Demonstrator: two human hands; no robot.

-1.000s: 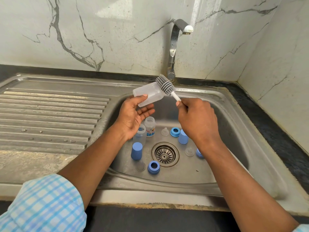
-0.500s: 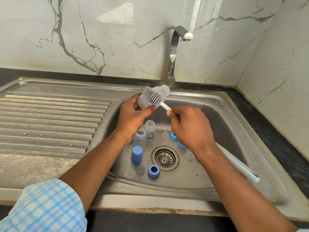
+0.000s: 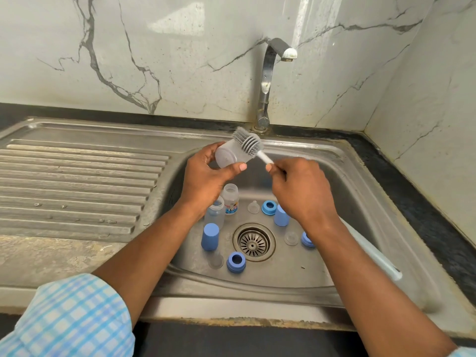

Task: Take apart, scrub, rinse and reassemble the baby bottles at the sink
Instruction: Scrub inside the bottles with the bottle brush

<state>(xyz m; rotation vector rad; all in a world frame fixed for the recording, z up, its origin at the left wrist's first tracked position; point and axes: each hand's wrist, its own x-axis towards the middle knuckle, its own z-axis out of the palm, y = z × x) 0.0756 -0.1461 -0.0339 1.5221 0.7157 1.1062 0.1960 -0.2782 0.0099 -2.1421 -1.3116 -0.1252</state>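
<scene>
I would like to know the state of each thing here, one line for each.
Tap: off, no water flowing.
Left hand: grips the held bottle, tilted sideways.
Right hand: grips the brush, head against that bottle.
Two sink bottles: upright, uncapped.
Blue caps: off, standing in the basin.

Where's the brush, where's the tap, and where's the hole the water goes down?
brush (image 3: 247, 142), head view, on its grey bristles.
tap (image 3: 266, 81), head view, on its upright pipe.
drain hole (image 3: 253, 242), head view, on the middle of its strainer.
</scene>
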